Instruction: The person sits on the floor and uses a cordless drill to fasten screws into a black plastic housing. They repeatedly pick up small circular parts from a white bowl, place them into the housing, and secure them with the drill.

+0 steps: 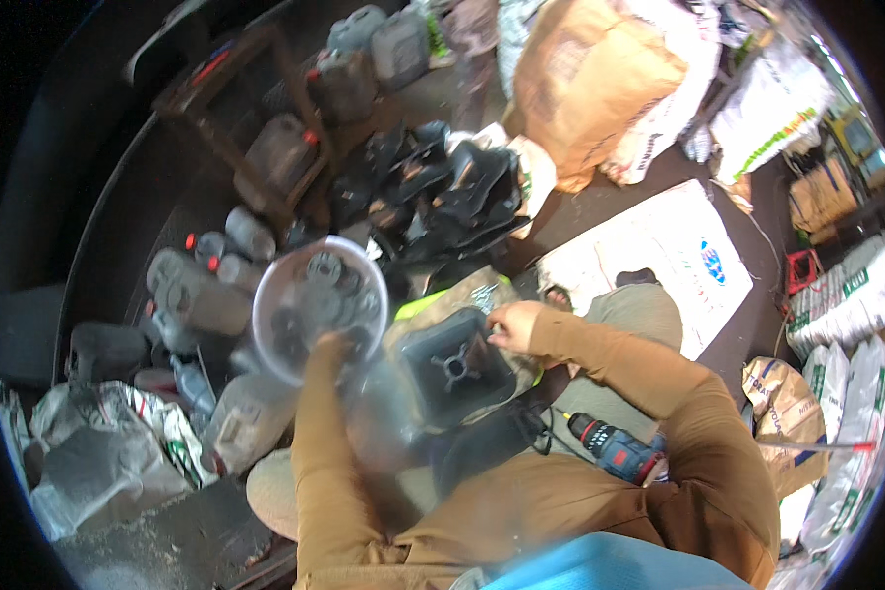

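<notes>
Black plastic makes up the square container (457,369) between the person's legs; the right hand (516,324) is half closed, gripping its far right edge. Its left side comes near a white bucket (268,295), whose far side a dark heap (452,187) crowds. More room opens over a flat white sack (678,246). Inside the bucket, the left hand (334,344) blurs; its opening and any hold cannot be told.
</notes>
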{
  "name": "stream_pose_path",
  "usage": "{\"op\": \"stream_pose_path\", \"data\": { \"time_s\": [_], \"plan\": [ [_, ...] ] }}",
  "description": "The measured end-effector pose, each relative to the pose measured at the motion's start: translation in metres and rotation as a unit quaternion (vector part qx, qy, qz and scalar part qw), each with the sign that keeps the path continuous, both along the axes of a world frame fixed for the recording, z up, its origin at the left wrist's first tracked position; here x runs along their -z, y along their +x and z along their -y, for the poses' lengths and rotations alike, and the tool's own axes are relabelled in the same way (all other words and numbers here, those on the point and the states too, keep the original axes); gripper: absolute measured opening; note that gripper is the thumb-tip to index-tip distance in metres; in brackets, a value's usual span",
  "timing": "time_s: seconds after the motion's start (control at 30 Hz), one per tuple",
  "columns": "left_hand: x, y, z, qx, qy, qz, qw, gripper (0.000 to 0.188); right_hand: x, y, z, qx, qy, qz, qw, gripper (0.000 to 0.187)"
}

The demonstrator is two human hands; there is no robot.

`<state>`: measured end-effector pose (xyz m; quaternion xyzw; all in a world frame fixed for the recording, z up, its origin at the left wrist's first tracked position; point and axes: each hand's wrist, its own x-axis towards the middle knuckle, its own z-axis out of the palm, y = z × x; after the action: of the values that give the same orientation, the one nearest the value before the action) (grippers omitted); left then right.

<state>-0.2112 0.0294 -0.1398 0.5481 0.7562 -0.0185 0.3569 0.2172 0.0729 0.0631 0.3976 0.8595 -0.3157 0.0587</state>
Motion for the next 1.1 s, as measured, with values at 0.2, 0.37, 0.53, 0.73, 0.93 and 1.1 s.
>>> {"op": "stream_pose_path", "data": {
  "time_s": [0.2,0.37,0.53,0.73,0.93,1.1],
  "plan": [
    [-0.118,0.009,-0.016,-0.183,0.166,0.280,0.928,0.049,0.003,0.007,-0.022,0.167,-0.077,-0.281,0.942,0.025],
    [-0.218,0.120,0.055,-0.224,0.274,0.397,0.847,0.064,-0.021,-0.009,-0.010,0.216,-0.280,-0.486,0.799,0.043],
    [-0.228,0.191,0.104,-0.317,0.129,0.493,0.800,0.048,-0.017,-0.012,0.034,0.254,-0.448,-0.377,0.770,0.041],
    [-0.192,0.196,0.108,-0.271,0.088,0.554,0.782,0.049,0.007,0.000,0.038,0.271,-0.479,-0.289,0.784,0.034],
    [-0.163,0.182,0.104,-0.247,-0.111,0.492,0.827,0.032,0.029,0.005,0.044,0.235,-0.541,-0.203,0.781,0.039],
    [-0.153,0.180,0.103,-0.295,-0.063,0.563,0.769,0.035,0.046,-0.001,0.038,0.288,-0.520,-0.226,0.771,0.039]
  ]
}}
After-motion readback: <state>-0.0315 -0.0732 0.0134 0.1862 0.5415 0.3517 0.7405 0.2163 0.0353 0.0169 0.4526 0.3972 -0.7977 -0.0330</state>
